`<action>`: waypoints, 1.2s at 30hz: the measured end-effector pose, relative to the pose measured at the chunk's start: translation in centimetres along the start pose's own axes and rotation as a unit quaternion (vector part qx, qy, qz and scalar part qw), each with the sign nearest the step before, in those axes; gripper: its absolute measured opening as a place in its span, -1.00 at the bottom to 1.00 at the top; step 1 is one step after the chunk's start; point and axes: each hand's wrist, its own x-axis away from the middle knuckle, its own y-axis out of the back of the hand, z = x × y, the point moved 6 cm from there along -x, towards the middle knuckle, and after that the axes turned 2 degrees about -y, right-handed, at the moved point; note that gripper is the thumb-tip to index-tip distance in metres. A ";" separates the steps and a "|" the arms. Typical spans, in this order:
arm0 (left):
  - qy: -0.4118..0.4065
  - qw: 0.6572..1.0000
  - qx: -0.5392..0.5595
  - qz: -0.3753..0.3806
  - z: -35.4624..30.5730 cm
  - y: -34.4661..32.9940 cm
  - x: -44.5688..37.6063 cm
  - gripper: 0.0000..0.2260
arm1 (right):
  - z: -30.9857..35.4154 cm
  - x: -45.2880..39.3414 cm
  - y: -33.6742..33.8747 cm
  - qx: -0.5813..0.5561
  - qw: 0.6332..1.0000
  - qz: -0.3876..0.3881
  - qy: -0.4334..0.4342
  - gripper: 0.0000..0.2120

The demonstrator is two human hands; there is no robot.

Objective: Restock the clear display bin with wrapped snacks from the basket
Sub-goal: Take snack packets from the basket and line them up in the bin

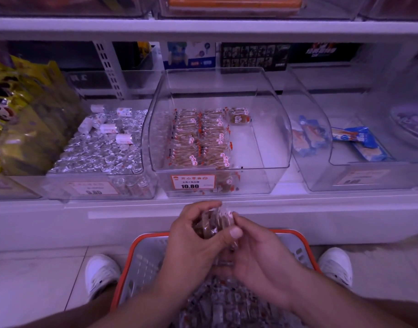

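Note:
A clear display bin (269,129) stands on the low shelf straight ahead, with two neat rows of wrapped brown snacks (199,138) along its left side and bare floor on its right. Below it, between my shoes, sits an orange-rimmed grey basket (141,254) with many loose wrapped snacks (224,301). Above the basket both hands hold one small stack of wrapped snacks (211,224). My left hand (193,242) grips the stack from the left with curled fingers. My right hand (255,252) pinches its right edge with thumb and fingers.
Left of the display bin is a clear bin of silver-wrapped rolls (101,147), and further left yellow bags (16,114). Right of it a clear bin holds blue packets (359,143). An upper shelf (203,26) overhangs. My white shoes (101,273) flank the basket.

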 end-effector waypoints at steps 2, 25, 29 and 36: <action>-0.012 1.000 -0.013 -0.022 -0.2 0.5 -0.1 -0.55 | -0.4 0.0 -0.1 0.026 1.000 0.007 0.001 -0.54; -0.142 0.979 -0.058 -0.135 -3.4 1.5 -2.1 -0.92 | 1.7 -0.2 -1.4 -0.055 0.992 -0.057 0.097 -0.75; -0.149 0.978 -0.090 -0.111 -3.2 0.9 -1.6 -0.83 | 1.7 -0.1 -1.4 -0.060 0.993 -0.049 0.087 -0.64; -0.221 0.952 -0.207 -0.052 -4.2 0.5 -1.7 -0.79 | 1.3 -0.2 -1.4 -0.051 0.993 -0.039 0.097 -0.75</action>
